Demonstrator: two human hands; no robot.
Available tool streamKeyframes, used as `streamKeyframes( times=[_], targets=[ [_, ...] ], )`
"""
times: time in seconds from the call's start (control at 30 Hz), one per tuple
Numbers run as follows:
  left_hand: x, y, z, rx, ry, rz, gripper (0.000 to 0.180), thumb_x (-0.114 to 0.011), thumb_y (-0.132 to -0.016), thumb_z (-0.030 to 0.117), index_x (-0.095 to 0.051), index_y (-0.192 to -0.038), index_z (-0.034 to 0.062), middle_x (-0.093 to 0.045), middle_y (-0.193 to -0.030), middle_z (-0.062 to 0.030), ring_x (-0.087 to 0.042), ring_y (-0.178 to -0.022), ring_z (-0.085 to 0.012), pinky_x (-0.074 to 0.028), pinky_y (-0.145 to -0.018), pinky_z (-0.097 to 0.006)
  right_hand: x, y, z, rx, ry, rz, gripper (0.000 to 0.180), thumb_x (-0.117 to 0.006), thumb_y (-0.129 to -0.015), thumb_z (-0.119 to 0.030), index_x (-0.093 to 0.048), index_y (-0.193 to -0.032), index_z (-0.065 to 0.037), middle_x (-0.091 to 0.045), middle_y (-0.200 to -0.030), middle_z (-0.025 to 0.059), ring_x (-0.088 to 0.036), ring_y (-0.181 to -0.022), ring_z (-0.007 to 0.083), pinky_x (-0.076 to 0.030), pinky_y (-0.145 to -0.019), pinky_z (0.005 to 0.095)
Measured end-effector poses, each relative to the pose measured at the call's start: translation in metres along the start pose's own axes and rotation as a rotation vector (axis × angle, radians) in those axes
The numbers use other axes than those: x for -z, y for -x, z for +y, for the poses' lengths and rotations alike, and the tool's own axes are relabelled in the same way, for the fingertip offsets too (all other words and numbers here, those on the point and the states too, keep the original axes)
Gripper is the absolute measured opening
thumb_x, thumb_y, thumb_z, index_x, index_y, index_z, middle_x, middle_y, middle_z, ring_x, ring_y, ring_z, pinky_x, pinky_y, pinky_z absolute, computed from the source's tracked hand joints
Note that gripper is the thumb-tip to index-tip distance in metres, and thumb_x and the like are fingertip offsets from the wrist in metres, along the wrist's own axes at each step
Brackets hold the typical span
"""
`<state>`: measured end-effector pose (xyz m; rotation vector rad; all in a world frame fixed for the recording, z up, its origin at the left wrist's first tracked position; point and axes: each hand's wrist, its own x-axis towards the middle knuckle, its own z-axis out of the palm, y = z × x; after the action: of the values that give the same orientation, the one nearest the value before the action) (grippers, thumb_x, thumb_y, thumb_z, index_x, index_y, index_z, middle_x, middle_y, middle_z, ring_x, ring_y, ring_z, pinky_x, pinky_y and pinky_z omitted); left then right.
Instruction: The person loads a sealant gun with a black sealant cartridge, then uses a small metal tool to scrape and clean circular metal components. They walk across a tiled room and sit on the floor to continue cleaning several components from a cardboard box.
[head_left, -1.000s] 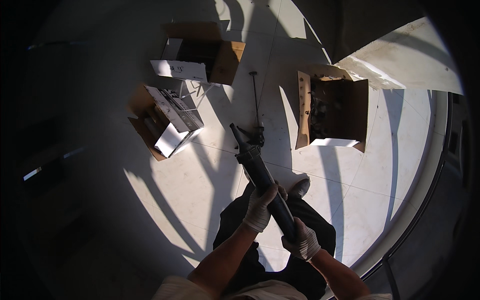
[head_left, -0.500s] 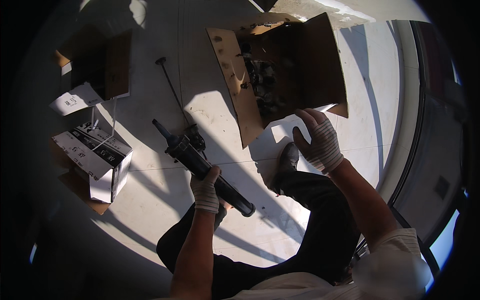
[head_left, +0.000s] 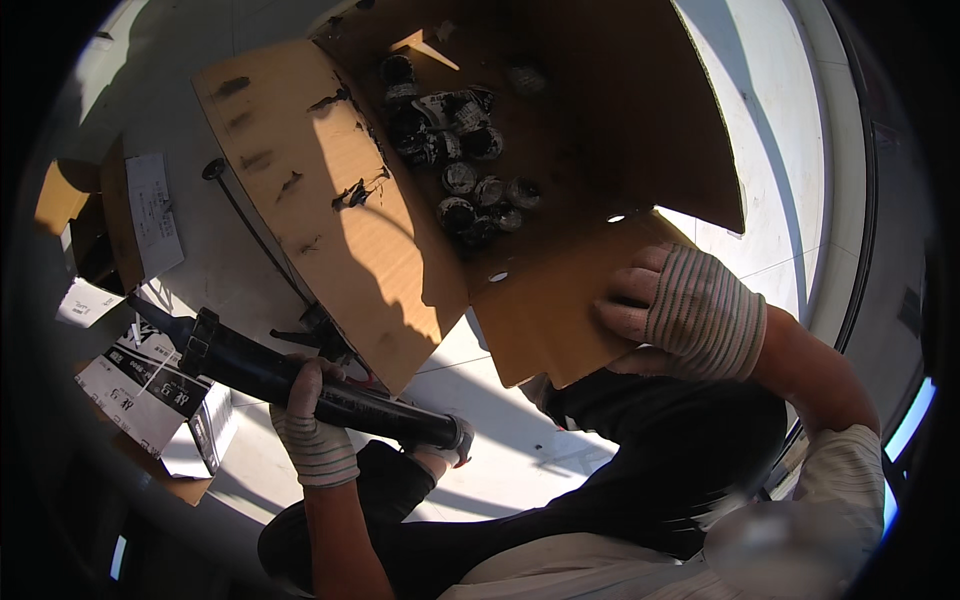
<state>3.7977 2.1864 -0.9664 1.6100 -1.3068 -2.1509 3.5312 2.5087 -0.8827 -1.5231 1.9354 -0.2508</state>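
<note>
My left hand point(head_left: 315, 440), in a striped fingerless glove, is closed round the middle of a long black caulking gun barrel point(head_left: 240, 362). Its nozzle points up to the left, and a cap-like end lies by my lap. My right hand point(head_left: 700, 312), gloved the same way, grips the near flap point(head_left: 550, 305) of a large cardboard box point(head_left: 640, 130), fingers curled at the flap's edge. Inside the box lie several black-smeared, crumpled pieces point(head_left: 460, 180) with round ends. A handle with a trigger point(head_left: 318, 328) and long plunger rod point(head_left: 252, 225) rests on the floor, partly behind the barrel.
Two smaller cartons stand at the left: an open one point(head_left: 125, 220) and a white-and-black printed one point(head_left: 150, 395) with a strap. The box's left flap point(head_left: 290, 170), stained black, spreads over the tiles. A dark-framed glass wall point(head_left: 890, 240) runs along the right.
I am closer to the large box. My right hand has gone from open beside it to gripping its near flap. The barrel in my left hand has swung left, lying flatter.
</note>
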Motion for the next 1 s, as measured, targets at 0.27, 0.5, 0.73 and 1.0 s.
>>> streamKeyframes(
  times=[0.27,0.5,0.73,1.0],
  targets=[
    [-0.016,0.005,0.097,-0.072,0.127,-0.216,0.034,-0.071,-0.091,0.017,-0.059,-0.119,0.0035,-0.066,-0.100,-0.0089,-0.063,-0.095,-0.0213,-0.048,-0.093,-0.040,-0.043,0.011,0.041,0.038,-0.368,-0.238,0.032,-0.067,-0.097,-0.032,-0.069,-0.120,-0.010,-0.063,-0.121,0.0141,-0.062,-0.114,0.0339,-0.049,-0.103,0.0452],
    [-0.029,0.000,0.101,-0.086,0.104,-0.434,0.039,-0.067,-0.094,0.022,-0.055,-0.127,0.0041,-0.062,-0.106,-0.0101,-0.060,-0.099,-0.0243,-0.048,-0.094,-0.041,-0.073,0.011,0.061,0.074,-0.478,-0.181,0.028,-0.066,-0.096,-0.026,-0.070,-0.118,-0.008,-0.064,-0.119,0.0140,-0.062,-0.114,0.0333,-0.048,-0.105,0.0446],
    [-0.050,0.024,0.089,-0.060,0.088,-0.507,0.053,-0.075,-0.082,0.025,-0.055,-0.125,0.0022,-0.064,-0.107,-0.0156,-0.066,-0.094,-0.0266,-0.053,-0.090,-0.046,-0.059,0.006,0.055,-0.150,-0.725,-0.126,0.028,-0.064,-0.100,-0.025,-0.074,-0.117,-0.006,-0.070,-0.115,0.0137,-0.065,-0.116,0.0309,-0.051,-0.104,0.0420],
    [-0.045,0.030,0.072,0.108,0.044,-0.512,0.058,-0.076,-0.072,0.011,-0.053,-0.124,0.0016,-0.064,-0.120,-0.0275,-0.070,-0.102,-0.0316,-0.058,-0.097,-0.050,-0.024,-0.005,0.027,-0.396,-0.707,-0.164,0.036,-0.064,-0.098,-0.032,-0.074,-0.114,-0.002,-0.073,-0.111,0.0141,-0.067,-0.112,0.0301,-0.052,-0.100,0.0411]
  ],
)
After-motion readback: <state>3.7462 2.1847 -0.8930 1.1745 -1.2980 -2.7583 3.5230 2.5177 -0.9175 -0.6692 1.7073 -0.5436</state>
